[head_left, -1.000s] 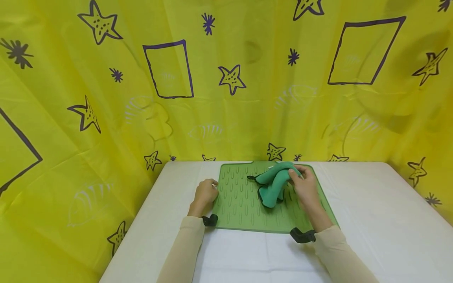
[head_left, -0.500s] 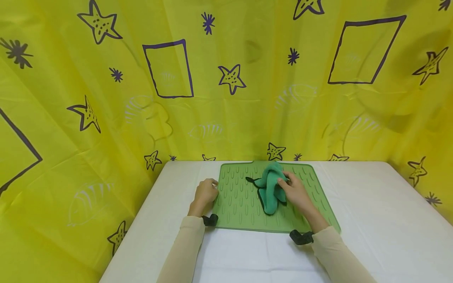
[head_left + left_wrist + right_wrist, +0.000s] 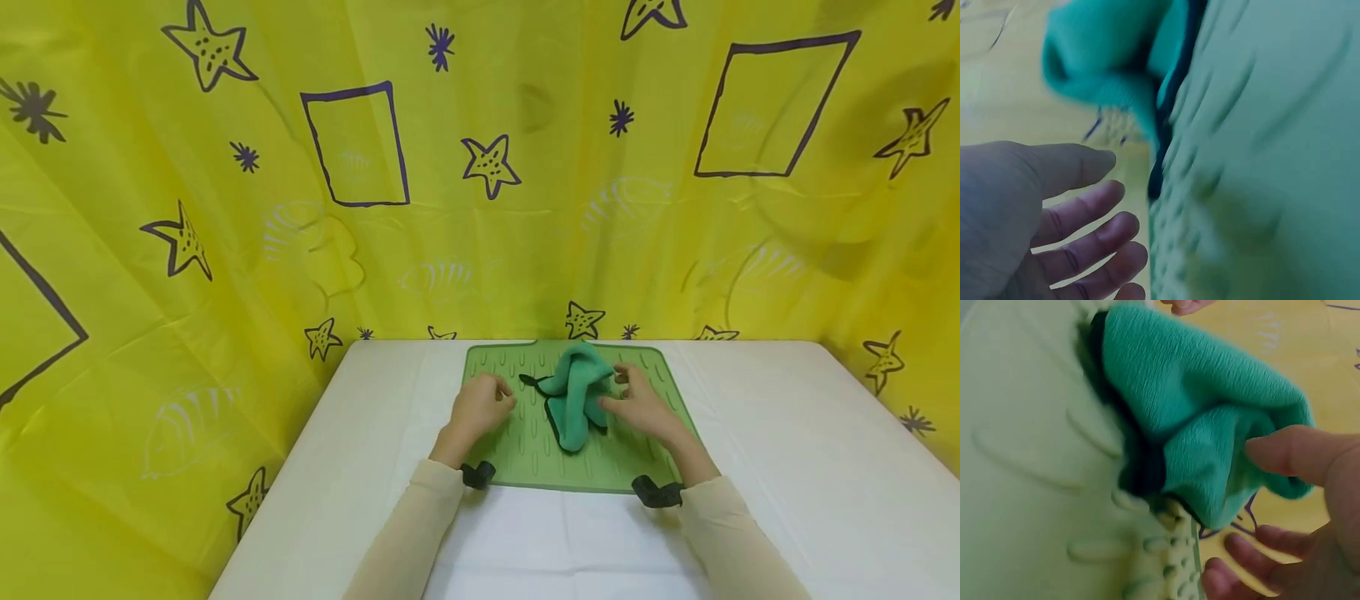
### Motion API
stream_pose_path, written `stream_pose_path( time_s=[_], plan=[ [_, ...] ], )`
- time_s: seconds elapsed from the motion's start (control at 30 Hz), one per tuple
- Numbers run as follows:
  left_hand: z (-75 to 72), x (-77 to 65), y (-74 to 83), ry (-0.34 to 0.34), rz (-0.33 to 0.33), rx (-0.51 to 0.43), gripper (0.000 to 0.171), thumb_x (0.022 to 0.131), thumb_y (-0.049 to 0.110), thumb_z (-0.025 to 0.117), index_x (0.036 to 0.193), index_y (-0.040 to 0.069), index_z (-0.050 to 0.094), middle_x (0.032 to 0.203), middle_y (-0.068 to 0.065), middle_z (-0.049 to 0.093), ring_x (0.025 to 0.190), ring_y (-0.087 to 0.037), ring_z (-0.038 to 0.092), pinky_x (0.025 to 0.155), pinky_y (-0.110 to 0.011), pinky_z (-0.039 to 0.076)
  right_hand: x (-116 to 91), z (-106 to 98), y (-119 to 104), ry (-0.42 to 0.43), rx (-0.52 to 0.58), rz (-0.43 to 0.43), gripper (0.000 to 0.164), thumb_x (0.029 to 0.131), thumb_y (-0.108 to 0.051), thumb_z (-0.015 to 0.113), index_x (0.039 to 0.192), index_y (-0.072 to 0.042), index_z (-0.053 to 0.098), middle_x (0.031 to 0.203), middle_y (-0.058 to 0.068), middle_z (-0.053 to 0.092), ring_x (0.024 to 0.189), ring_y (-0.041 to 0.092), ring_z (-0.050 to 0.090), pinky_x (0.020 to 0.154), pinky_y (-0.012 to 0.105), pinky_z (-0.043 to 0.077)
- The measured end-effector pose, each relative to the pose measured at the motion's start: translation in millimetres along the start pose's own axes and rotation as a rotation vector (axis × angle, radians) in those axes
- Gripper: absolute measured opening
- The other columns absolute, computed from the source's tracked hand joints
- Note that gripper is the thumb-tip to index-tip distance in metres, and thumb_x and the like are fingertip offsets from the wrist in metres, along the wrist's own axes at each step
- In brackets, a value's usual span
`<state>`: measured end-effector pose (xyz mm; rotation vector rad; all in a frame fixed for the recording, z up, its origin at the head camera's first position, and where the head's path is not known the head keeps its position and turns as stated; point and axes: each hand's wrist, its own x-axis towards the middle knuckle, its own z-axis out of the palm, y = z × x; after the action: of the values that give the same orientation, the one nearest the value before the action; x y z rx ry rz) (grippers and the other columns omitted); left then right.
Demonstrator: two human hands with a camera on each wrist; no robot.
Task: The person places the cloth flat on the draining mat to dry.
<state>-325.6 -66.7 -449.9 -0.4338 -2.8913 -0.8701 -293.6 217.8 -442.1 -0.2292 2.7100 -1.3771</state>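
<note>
A crumpled green cloth with dark edging and a small dark loop stands in a loose heap on a light green ridged mat. To its right is my right hand, thumb and fingers parted at the cloth's side. In the right wrist view the thumb of that hand overlaps a fold while the other fingers spread below. My left hand hovers over the mat's left part, apart from the cloth. The left wrist view has its fingers loosely extended toward the cloth, holding nothing.
The mat lies on a table covered in white cloth. Behind the table's far edge hangs a yellow curtain with drawn stars and frames. A dark camera mount sits at the left wrist, another mount at the right.
The right hand brought the cloth left and down, then let it go and drew slightly right. The left hand moved right from the mat's left edge to above the mat.
</note>
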Motion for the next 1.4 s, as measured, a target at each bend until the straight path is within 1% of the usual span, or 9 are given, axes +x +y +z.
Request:
stream_pose_path(
  time_s=[0.1,0.17,0.27,0.37,0.5,0.77,0.93,1.07,1.4],
  plan=[
    [15.8,0.9,12.9,-0.050,0.050,0.048,0.019,0.094,0.025,0.072,0.102,0.009,0.079,0.098,-0.004,0.076,0.085,-0.016,0.067,0.070,-0.028,0.053,-3,-3,2,-0.015,-0.095,0.023,0.058,0.096,-0.021,0.068,0.133,0.017,0.045,0.127,0.035,0.055,0.113,0.047,0.057,0.089,0.052,0.053],
    [24.8,0.9,20.4,-0.066,0.064,0.086,0.022,0.095,0.029,0.073,0.103,0.009,0.080,0.100,-0.003,0.077,0.087,-0.017,0.070,0.070,-0.028,0.055,-4,-3,3,-0.036,-0.159,0.034,0.042,0.094,-0.022,0.072,0.115,0.012,0.058,0.109,0.026,0.064,0.097,0.036,0.062,0.079,0.043,0.053],
    [34.7,0.6,29.7,-0.057,0.075,0.150,0.025,0.094,0.034,0.074,0.101,0.010,0.080,0.103,-0.002,0.078,0.091,-0.019,0.072,0.073,-0.030,0.056,-4,0,5,-0.069,-0.216,0.039,0.028,0.090,-0.025,0.076,0.093,0.001,0.064,0.087,0.011,0.064,0.079,0.023,0.056,0.066,0.034,0.046],
    [41.2,-0.3,37.3,-0.035,0.084,0.243,0.028,0.093,0.038,0.075,0.090,0.011,0.079,0.095,-0.003,0.077,0.090,-0.021,0.070,0.074,-0.033,0.056,-3,6,6,-0.077,-0.227,0.037,0.026,0.089,-0.024,0.077,0.083,-0.005,0.061,0.076,0.005,0.057,0.070,0.019,0.051,0.060,0.031,0.041],
    [48.0,-2.6,45.5,-0.008,0.087,0.380,0.035,0.091,0.044,0.076,0.080,0.011,0.075,0.093,-0.006,0.072,0.090,-0.024,0.067,0.076,-0.037,0.056,-1,10,8,-0.070,-0.246,0.005,0.023,0.090,-0.017,0.074,0.080,-0.005,0.058,0.071,0.004,0.052,0.068,0.018,0.049,0.059,0.031,0.040],
    [57.3,-5.6,56.0,0.017,0.008,0.450,0.043,0.089,0.047,0.077,0.103,0.007,0.077,0.110,-0.009,0.072,0.101,-0.026,0.068,0.085,-0.043,0.057,-1,8,5,-0.070,-0.259,-0.058,0.022,0.093,-0.013,0.070,0.078,-0.005,0.055,0.070,0.003,0.050,0.068,0.018,0.048,0.060,0.032,0.039],
    [61.6,-5.6,58.5,0.028,0.018,0.420,0.030,0.090,0.038,0.077,0.078,0.010,0.073,0.085,-0.006,0.070,0.079,-0.023,0.068,0.063,-0.037,0.055,-1,7,6,-0.076,-0.249,-0.073,0.023,0.093,-0.012,0.070,0.077,-0.007,0.054,0.070,0.001,0.049,0.067,0.017,0.047,0.060,0.031,0.038],
    [63.3,-4.9,59.2,0.026,0.033,0.386,0.040,0.090,0.028,0.075,0.058,0.015,0.056,0.065,-0.002,0.060,0.059,-0.017,0.058,0.048,-0.031,0.044,0,7,7,-0.085,-0.240,-0.075,0.022,0.093,-0.011,0.069,0.076,-0.007,0.055,0.070,0.001,0.049,0.067,0.016,0.047,0.060,0.031,0.039],
    [64.9,-3.2,57.2,-0.017,0.037,0.388,0.053,0.091,0.026,0.072,0.052,0.020,0.036,0.053,0.005,0.041,0.051,-0.011,0.043,0.046,-0.027,0.036,-4,-2,6,-0.088,-0.215,-0.053,0.013,0.097,-0.012,0.064,0.088,-0.003,0.061,0.089,0.010,0.064,0.079,0.021,0.054,0.068,0.033,0.046]
  ],
)
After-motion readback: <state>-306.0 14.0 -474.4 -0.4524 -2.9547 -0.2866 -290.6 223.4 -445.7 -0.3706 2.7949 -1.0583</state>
